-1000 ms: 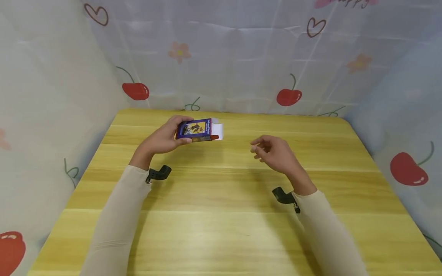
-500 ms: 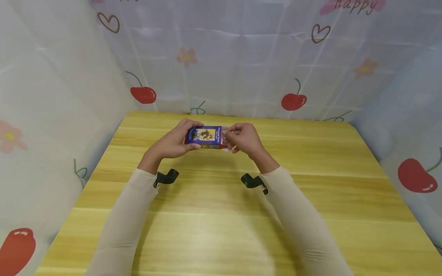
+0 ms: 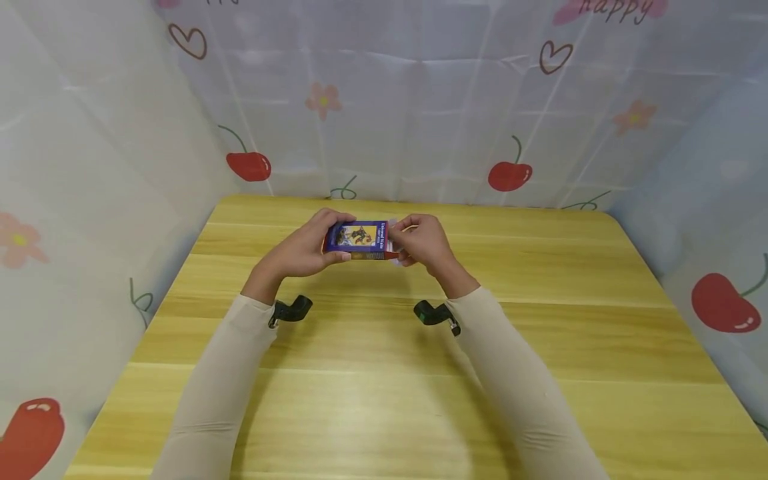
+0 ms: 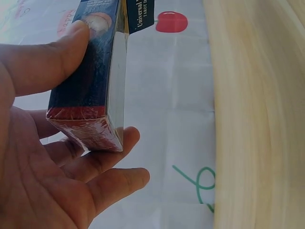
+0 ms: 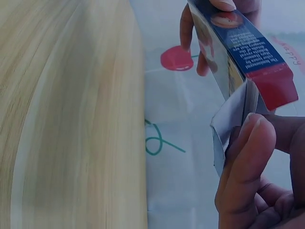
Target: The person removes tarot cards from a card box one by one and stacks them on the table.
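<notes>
My left hand (image 3: pixel 300 250) holds a blue tarot card box (image 3: pixel 361 235) by its left end, raised over the table. Its thumb (image 4: pixel 57 59) lies along one narrow side, with the other fingers around the far side and bottom. The box's right end is open, with a white-lined flap (image 5: pixel 231 114) bent out and a red side tab (image 5: pixel 274 86) standing out. At that end my right hand (image 3: pixel 427 243) has its curled fingertips on the flap, thumb toward the opening. The fingers largely hide the inside of the box.
A light wooden table (image 3: pixel 372 400) spans the view below the hands. White sheeting (image 3: pixel 414 120) printed with cherries, hearts and flowers hangs behind it and at both sides. Each wrist carries a small black camera mount (image 3: pixel 435 313).
My right hand has come in from the right to the box's open end, its fingers now at the flap. The left hand keeps its hold, shifted slightly right in view.
</notes>
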Motion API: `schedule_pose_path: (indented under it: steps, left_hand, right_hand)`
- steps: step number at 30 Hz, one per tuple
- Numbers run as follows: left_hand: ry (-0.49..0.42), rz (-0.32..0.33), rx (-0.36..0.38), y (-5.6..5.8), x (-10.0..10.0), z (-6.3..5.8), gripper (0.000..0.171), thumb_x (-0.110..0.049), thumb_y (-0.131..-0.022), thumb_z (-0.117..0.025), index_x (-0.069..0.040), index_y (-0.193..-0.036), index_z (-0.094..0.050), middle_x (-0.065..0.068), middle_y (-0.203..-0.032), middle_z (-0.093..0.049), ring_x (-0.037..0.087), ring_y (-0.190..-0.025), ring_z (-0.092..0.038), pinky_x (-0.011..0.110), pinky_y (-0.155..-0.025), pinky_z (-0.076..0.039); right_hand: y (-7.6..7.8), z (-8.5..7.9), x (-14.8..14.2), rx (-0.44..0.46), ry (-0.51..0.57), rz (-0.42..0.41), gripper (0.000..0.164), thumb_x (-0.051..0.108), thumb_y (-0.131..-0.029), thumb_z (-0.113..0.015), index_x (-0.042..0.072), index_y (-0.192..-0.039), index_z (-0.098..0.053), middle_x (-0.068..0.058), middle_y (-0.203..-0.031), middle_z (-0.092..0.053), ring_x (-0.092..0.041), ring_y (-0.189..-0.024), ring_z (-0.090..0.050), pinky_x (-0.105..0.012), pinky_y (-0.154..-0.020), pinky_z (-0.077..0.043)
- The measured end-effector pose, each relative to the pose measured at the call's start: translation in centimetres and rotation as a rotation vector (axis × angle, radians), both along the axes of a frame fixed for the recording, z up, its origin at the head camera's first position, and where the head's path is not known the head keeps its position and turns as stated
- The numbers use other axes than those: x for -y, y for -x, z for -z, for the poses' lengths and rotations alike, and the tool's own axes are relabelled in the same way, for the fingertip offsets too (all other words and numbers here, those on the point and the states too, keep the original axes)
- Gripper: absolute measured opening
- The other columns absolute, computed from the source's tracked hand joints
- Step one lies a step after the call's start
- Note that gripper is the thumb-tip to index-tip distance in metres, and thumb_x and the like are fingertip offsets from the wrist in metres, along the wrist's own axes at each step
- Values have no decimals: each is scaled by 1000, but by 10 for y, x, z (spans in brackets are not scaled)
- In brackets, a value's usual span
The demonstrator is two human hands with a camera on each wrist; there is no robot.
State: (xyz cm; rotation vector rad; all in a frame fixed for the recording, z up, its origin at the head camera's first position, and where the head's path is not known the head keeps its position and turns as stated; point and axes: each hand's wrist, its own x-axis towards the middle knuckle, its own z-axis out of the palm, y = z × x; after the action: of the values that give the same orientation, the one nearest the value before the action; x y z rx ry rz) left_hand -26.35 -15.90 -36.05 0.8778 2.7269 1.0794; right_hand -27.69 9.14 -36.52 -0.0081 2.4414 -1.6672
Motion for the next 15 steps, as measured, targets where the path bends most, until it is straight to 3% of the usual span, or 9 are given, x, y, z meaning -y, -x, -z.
schedule_pose_path:
  steps: [7, 15]
  left_hand:
    - [21, -22, -5, -1, -1, -1, 63, -23, -91, -72, -15, -146, -40, 11, -142, -40, 27, -120, -47, 50, -106, -42]
    - [26, -20, -4, -3, -2, -2, 63, -22, -91, -72, -14, -145, -41, 11, -140, -41, 26, -118, -46, 49, -105, -42]
  right_hand:
    - [1, 0, -16, 60, 1, 30, 35, 35, -90, -72, 6, -107, -63, -15, -90, -69, -13, -47, -57, -32, -54, -57]
    - [-2, -1, -26, 99, 10, 19, 38, 37, -90, -71, 5, -110, -65, -9, -85, -66, -13, -50, -57, -34, -56, -57]
